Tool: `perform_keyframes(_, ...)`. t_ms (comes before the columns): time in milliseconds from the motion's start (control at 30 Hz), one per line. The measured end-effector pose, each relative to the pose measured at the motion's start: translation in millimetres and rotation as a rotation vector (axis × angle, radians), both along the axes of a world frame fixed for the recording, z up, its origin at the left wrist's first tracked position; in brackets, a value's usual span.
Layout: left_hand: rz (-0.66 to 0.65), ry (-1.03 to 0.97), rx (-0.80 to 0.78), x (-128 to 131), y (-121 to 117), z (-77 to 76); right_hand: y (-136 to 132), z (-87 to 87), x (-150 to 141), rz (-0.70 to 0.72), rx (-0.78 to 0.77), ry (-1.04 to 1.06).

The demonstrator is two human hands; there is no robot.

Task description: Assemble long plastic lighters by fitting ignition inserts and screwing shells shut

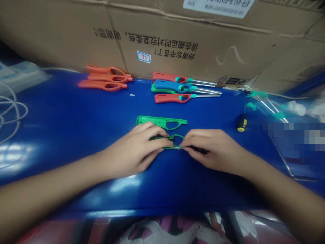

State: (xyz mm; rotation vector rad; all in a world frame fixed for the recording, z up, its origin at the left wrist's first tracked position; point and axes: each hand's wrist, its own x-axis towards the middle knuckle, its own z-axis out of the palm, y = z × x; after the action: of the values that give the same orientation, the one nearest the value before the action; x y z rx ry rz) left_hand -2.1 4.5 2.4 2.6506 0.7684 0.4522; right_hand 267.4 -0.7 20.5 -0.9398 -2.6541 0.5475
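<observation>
A green plastic half-shell of a long-necked lighter (177, 136) lies low over the blue table, between my hands. My left hand (142, 149) is closed on its handle part, with fingertips near the trigger opening. At the other end, my right hand (213, 149) pinches at the shell's front; any small part within that pinch is hidden. Small dark and metallic bits show inside the shell between my fingertips. Just beyond lies a second green half-shell (147, 119), its hollow side up, untouched.
Several lighters with metal necks, including a blue one (165, 84), lie at the back. Orange lighter handles (101, 85) are left of them. To the right are a black-and-yellow screwdriver (241, 123) and metal tubes with teal parts (269, 103). A cardboard box (76, 40) stands behind.
</observation>
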Motion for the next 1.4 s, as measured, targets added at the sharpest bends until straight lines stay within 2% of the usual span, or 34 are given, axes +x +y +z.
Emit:
perform_keyframes(533, 0.005, -0.026, -0.016, 0.7, -1.1, 0.7, -4.1, 5.9, -1.7, 0.005, 0.056, -0.049)
perform_keyframes(1267, 0.016, -0.093, 0.037, 1.0, -1.7, -1.2, -3.3, 8.2, 3.9, -0.022, 0.037, -0.093)
perform_keyframes(1400, 0.016, -0.145, 0.056, 1.1, -0.5, -0.8, -4.0, 8.9, 2.6, -0.022, -0.026, -0.010)
